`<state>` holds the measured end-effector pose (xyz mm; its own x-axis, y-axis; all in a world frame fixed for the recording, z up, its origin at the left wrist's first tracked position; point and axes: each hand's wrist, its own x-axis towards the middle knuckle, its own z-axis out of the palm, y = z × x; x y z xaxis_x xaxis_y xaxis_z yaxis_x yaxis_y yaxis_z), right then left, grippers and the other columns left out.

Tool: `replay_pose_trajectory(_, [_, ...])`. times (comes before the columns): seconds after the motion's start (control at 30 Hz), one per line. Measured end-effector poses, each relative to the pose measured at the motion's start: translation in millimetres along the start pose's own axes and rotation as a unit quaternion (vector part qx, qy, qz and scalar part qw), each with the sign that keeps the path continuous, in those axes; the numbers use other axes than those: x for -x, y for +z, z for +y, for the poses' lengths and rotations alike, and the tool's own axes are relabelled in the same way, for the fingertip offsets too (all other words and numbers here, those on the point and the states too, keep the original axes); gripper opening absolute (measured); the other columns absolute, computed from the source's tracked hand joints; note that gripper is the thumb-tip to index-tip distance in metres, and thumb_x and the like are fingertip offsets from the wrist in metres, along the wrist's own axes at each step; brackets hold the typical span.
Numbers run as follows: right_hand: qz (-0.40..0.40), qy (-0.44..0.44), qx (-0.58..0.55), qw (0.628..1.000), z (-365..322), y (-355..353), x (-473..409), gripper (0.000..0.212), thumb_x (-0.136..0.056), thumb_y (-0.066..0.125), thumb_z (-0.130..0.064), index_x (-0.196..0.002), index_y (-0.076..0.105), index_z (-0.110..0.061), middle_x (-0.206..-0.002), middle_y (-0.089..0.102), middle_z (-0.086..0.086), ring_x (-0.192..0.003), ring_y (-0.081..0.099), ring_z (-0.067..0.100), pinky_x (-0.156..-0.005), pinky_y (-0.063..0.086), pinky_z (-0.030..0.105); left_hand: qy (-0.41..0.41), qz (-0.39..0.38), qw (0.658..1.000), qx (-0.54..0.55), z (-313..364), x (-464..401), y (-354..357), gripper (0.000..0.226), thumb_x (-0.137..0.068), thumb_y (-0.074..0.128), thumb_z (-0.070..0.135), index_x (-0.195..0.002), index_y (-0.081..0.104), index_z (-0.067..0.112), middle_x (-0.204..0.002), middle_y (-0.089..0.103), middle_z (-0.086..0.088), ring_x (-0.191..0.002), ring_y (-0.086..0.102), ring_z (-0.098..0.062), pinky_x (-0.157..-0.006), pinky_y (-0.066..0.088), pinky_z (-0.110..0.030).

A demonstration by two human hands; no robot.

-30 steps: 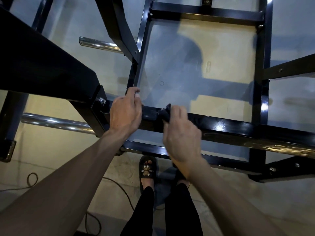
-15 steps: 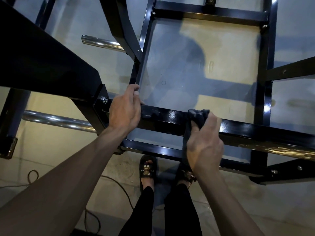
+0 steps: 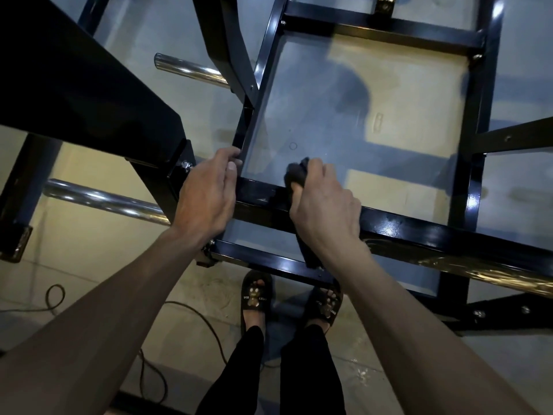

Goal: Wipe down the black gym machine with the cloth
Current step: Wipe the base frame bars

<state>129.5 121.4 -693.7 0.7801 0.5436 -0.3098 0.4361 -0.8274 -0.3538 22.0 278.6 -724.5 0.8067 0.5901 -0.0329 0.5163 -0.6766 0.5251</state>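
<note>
On the glossy black steel gym machine frame (image 3: 419, 226), the right hand (image 3: 326, 205) curls its fingers round a dark crumpled cloth (image 3: 296, 173); the left hand (image 3: 206, 196) grips the crossbar corner. Sandal lettering is unreadable.

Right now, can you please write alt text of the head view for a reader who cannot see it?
Seen from above, a person's right hand presses a dark cloth onto a glossy black crossbar of a gym machine, while the left hand grips the frame corner beside it. Chrome bars stick out on the left; sandalled feet stand on the pale floor below.
</note>
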Motion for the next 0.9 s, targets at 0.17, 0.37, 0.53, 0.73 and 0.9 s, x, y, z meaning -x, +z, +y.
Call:
replay_pose_trajectory(0.17, [0.004, 0.004, 0.003, 1.000, -12.7, 0.4, 2.2, 0.029, -0.106, 0.047, -0.030, -0.131, 0.040, -0.016, -0.118, 0.048, 0.006, -0.058, 0.035, 0.021, -0.052, 0.016, 0.033, -0.021, 0.004, 0.999, 0.029, -10.9, 16.0, -3.5, 0.036, -0.112, 0.030, 0.030, -0.141, 0.049, 0.019, -0.125, 0.067, 0.002, -0.096, 0.061, -0.009, -0.086, 0.050, -0.033])
replay_pose_trajectory(0.37, [0.005, 0.058, 0.012, 0.998, 59.7, -22.5, 19.1, 0.035, -0.103, 0.047, -0.038, -0.135, 0.044, -0.022, -0.130, 0.054, 0.009, -0.102, 0.062, 0.045, -0.079, 0.043, 0.048, -0.020, 0.005, 0.998, 0.058, -16.4, 23.3, -10.6, 0.035, -0.112, 0.032, 0.026, -0.139, 0.052, 0.015, -0.108, 0.059, 0.006, -0.093, 0.056, -0.009, -0.079, 0.041, -0.026])
replay_pose_trajectory(0.53, [-0.019, 0.216, 0.073, 0.973, 148.5, -75.3, 10.7, 0.036, -0.100, 0.051, -0.033, -0.127, 0.051, -0.009, -0.127, 0.060, 0.028, -0.113, 0.058, 0.049, -0.090, 0.044, 0.050, -0.025, 0.019, 0.997, 0.067, -17.3, 23.3, -5.0, 0.038, -0.112, 0.031, 0.027, -0.139, 0.052, 0.013, -0.122, 0.064, -0.003, -0.111, 0.060, -0.018, -0.094, 0.050, -0.039])
replay_pose_trajectory(0.73, [-0.013, 0.178, 0.055, 0.982, 97.8, -54.9, 2.6, 0.027, -0.098, 0.053, -0.025, -0.122, 0.054, -0.014, -0.126, 0.063, 0.021, -0.114, 0.061, 0.047, -0.089, 0.045, 0.045, -0.031, 0.039, 0.996, 0.074, -13.0, 24.7, -1.2, 0.037, -0.111, 0.032, 0.026, -0.139, 0.053, 0.012, -0.124, 0.064, -0.005, -0.114, 0.058, -0.015, -0.098, 0.048, -0.036])
replay_pose_trajectory(0.9, [-0.056, 0.024, 0.021, 0.998, -5.8, -8.9, -26.8, 0.036, -0.099, 0.053, -0.025, -0.133, 0.048, -0.012, -0.132, 0.058, 0.014, -0.117, 0.060, 0.040, -0.080, 0.038, 0.039, -0.024, 0.023, 0.997, 0.070, -17.2, 24.8, -7.9, 0.034, -0.112, 0.032, 0.024, -0.139, 0.051, 0.016, -0.124, 0.063, 0.001, -0.105, 0.059, -0.007, -0.090, 0.047, -0.024])
